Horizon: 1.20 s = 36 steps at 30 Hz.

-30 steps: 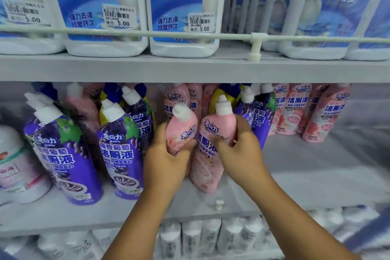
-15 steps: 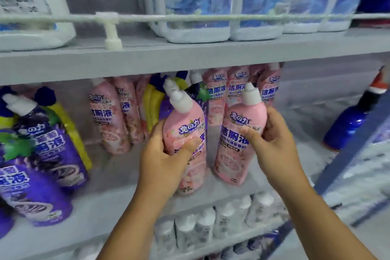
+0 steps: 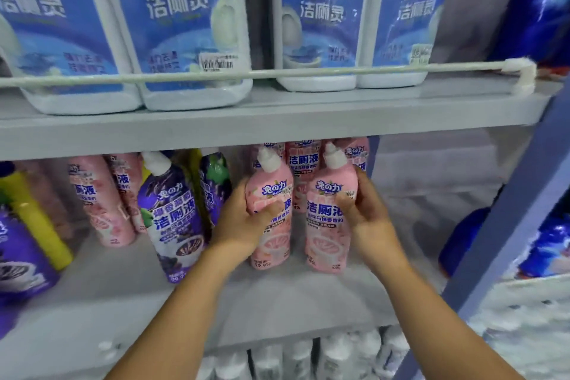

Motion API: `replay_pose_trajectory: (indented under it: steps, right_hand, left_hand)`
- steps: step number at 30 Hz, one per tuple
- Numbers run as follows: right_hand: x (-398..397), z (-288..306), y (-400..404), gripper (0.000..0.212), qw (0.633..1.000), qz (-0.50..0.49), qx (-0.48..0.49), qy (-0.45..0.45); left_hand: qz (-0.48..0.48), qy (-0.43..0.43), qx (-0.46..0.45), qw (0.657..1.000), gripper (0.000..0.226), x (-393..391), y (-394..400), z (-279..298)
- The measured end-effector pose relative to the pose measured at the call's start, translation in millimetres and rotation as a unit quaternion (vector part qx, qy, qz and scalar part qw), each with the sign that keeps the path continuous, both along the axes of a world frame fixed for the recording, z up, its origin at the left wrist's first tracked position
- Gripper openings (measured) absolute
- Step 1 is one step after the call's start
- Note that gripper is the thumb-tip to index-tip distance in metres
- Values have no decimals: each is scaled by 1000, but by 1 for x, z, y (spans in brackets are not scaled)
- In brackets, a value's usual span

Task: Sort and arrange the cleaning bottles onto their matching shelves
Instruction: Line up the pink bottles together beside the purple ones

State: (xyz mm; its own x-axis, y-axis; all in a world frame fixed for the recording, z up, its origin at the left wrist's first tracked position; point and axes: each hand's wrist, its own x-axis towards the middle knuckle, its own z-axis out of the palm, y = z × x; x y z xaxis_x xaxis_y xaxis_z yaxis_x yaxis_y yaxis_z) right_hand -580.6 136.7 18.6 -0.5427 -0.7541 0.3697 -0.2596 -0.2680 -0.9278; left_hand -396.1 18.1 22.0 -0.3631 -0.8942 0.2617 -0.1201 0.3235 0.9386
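Note:
My left hand (image 3: 243, 222) grips a pink bottle (image 3: 271, 237) with a white cap, and my right hand (image 3: 367, 216) grips a second pink bottle (image 3: 324, 241) beside it. Both bottles stand upright on the middle shelf (image 3: 277, 296), just in front of more pink bottles (image 3: 303, 163) at the back. Left of my hands stands a purple bottle (image 3: 172, 219). Further left are other pink bottles (image 3: 98, 203), a yellow bottle (image 3: 37, 225) and another purple bottle (image 3: 15, 259).
The upper shelf (image 3: 246, 120) holds large white jugs with blue labels (image 3: 185, 25) behind a white rail (image 3: 277, 72). A blue upright post (image 3: 509, 225) bounds the right side, with dark blue bottles (image 3: 462, 241) past it. White bottles (image 3: 308, 355) fill the shelf below.
Both hands carried the two pink bottles rightward along the middle shelf, towards the pink group at the back. The bottles now stand on the shelf. My view shifted right.

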Motion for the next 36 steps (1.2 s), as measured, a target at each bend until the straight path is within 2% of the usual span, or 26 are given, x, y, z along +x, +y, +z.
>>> replay_pose_trajectory:
  steps: [4,7,11,15,20,25,28,31,36]
  right_hand:
    - [-8,-14,-17,56,999,-16,5,29]
    - [-4,-42,-16,58,999,-42,21,-2]
    - [-1,-70,-11,53,996,-64,66,-6]
    - [-8,-65,-30,51,996,-26,86,17]
    - [-8,-76,-52,55,996,-59,72,-18]
    - [-9,-82,-67,50,996,-49,55,-43]
    - [-9,-88,-77,51,992,-92,75,36]
    - [-6,-96,-81,58,968,-157,136,139]
    - [0,-95,-81,52,947,-235,154,156]
  left_hand:
    - [1,-21,16,1000,53,-7,-14,-7]
    - [62,-66,27,996,55,-7,-3,-27]
    - [91,-11,38,995,56,-10,15,-75]
    - [66,26,51,996,52,-21,5,-83]
    - [80,-47,42,995,51,-29,-14,-100]
    - [78,-61,28,995,50,-34,-32,-105]
    - [66,-43,22,997,42,-38,-38,-105]
    - [64,-32,9,997,27,-43,-44,-106]
    - [110,-12,2,994,26,-47,-58,-111]
